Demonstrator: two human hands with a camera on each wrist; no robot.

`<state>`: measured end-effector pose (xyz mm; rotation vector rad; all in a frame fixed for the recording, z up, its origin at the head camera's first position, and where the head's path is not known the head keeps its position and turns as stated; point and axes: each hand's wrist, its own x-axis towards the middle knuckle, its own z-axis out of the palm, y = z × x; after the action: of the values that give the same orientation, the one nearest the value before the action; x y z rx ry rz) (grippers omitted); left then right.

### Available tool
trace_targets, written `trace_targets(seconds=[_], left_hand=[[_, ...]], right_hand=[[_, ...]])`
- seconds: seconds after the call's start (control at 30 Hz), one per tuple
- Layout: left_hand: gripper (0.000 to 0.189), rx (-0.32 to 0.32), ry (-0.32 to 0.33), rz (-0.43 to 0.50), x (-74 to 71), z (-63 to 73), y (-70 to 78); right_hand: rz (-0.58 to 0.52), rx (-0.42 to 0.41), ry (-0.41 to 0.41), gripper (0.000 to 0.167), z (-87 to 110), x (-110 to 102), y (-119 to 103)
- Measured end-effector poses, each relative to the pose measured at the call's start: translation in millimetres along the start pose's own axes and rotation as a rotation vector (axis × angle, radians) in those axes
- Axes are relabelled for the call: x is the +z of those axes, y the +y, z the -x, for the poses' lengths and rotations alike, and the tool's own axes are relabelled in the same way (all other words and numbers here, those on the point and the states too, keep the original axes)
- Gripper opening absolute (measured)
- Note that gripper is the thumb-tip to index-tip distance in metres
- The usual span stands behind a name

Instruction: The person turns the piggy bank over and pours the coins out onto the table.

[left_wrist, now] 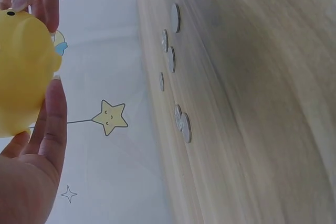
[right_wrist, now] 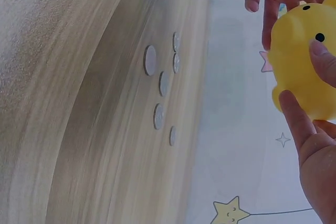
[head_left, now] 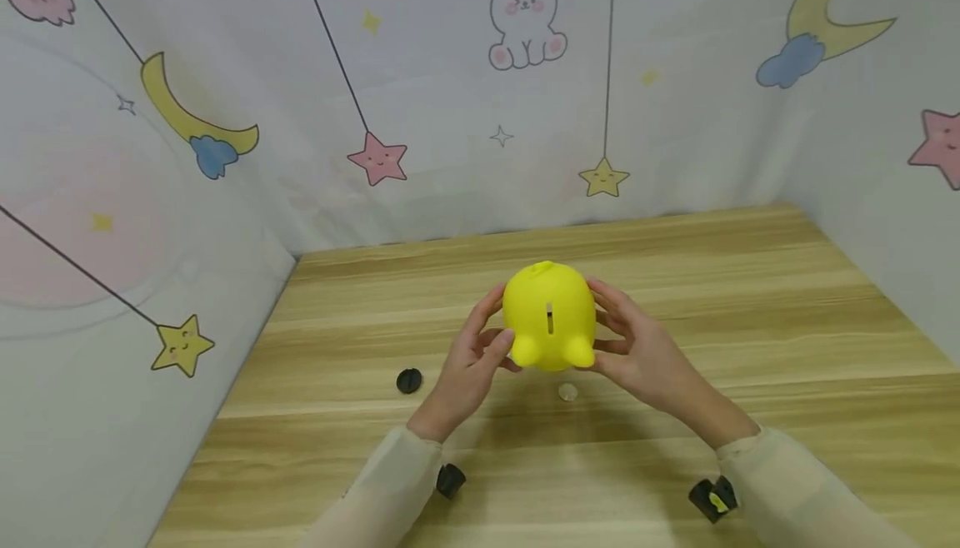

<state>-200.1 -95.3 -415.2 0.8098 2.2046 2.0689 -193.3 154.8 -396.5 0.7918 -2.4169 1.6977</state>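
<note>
Both my hands hold a yellow piggy bank [head_left: 550, 315] above the table, one on each side. Its coin slot [head_left: 550, 319] faces the head camera. The left hand [head_left: 468, 369] grips the left side, with its thumb near one of the two rounded bumps. On the other side, the fingers of the right hand [head_left: 648, 356] curve round the bank. Below it, several silver coins [left_wrist: 176, 18] lie spread on the wood; the head view shows one coin [head_left: 567, 392], the bank and hands covering the rest. Black eye dots show on the piggy bank [right_wrist: 294, 61] in the right wrist view.
A round black plug [head_left: 408, 380] lies on the wooden table [head_left: 337, 315], left of the left hand. White curtains [head_left: 450, 98] printed with stars, moons and rabbits stand behind and beside the table. Black devices [head_left: 450, 481] sit at both cuffs.
</note>
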Motion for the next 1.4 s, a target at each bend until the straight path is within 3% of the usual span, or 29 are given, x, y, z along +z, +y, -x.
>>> trace_targets(seconds=[0.47,0.6,0.7,0.77,0.87,0.97,1.03,1.17,1.27,1.4], left_hand=[[0.058,0.062,-0.028,0.028,2.0,1.6,-3.8],[0.054,0.029,-0.009,0.049,2.5,1.8,-2.7],[0.043,-0.07,0.041,0.061,3.4,0.9,-0.9],[0.036,-0.178,0.079,0.04,5.2,-0.5,0.7],[0.058,-0.4,0.097,-0.075,10.0,-3.4,4.5],[0.082,-0.573,0.068,-0.187,14.1,-5.9,6.3],[0.088,-0.622,0.047,-0.224,15.0,-6.1,5.9],[0.081,-0.604,0.031,-0.212,14.2,-5.7,2.1],[0.069,-0.541,0.036,-0.197,12.0,-5.7,-0.8],[0.054,-0.416,0.037,-0.18,8.2,-6.6,-2.2]], right_hand=[[0.03,-0.057,0.028,0.089,6.2,0,0],[0.03,-0.044,0.017,0.093,8.0,-2,1],[0.029,0.035,-0.011,0.087,8.3,-4,0],[0.032,0.138,-0.047,0.074,7.6,-5,-1],[0.062,0.306,-0.102,0.049,3.9,-2,-3],[0.076,0.438,-0.133,0.063,-0.7,4,-4],[0.075,0.482,-0.144,0.07,-2.3,6,-3],[0.044,0.476,-0.17,0.065,-1.3,5,-1],[0.018,0.437,-0.189,0.062,0.3,2,1],[-0.018,0.37,-0.185,0.077,2.2,-1,4]])
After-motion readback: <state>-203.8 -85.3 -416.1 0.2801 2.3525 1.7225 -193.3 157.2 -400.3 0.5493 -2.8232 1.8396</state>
